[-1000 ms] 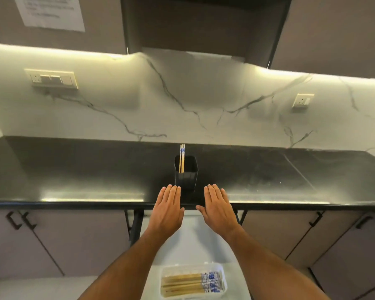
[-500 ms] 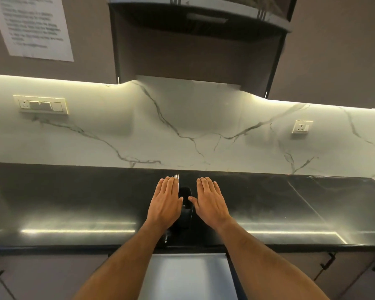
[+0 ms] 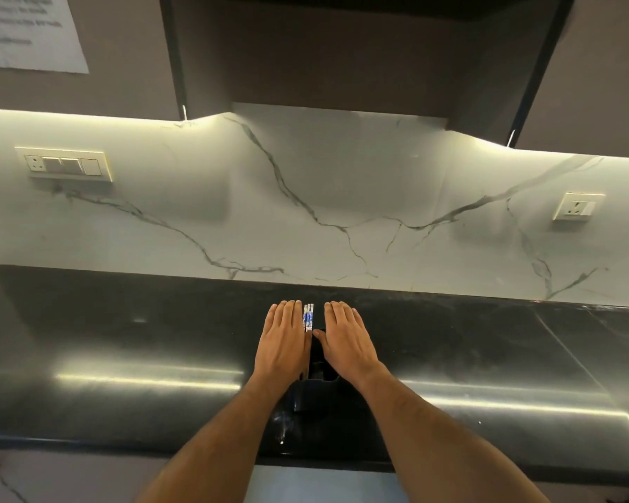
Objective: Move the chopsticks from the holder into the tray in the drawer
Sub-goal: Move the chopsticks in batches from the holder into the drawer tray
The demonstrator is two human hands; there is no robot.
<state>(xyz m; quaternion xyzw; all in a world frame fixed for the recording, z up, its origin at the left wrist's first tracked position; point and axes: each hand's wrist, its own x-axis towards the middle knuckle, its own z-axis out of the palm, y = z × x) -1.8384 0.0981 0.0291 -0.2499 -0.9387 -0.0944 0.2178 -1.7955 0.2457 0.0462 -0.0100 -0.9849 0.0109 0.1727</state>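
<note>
A black holder (image 3: pixel 315 393) stands on the dark countertop (image 3: pixel 124 339) near its front edge. A few chopsticks (image 3: pixel 308 316) with blue-and-white patterned tops stick up out of it. My left hand (image 3: pixel 284 343) and my right hand (image 3: pixel 345 343) are held flat, palms down, fingers straight, on either side of the chopsticks and above the holder. Neither hand holds anything. The hands hide most of the holder's mouth. Only a pale strip of the open drawer (image 3: pixel 324 484) shows at the bottom; the tray is out of view.
A white marble backsplash (image 3: pixel 342 212) rises behind the counter, with a switch panel (image 3: pixel 64 164) at left and a socket (image 3: pixel 576 206) at right. Dark wall cabinets and a hood (image 3: pixel 342 59) hang overhead. A paper sheet (image 3: pixel 26 30) is stuck at top left.
The view has tilted up, so the tray with chopsticks in the drawer dropped out of sight. Both hands moved forward from the counter edge to flank the chopsticks above the holder.
</note>
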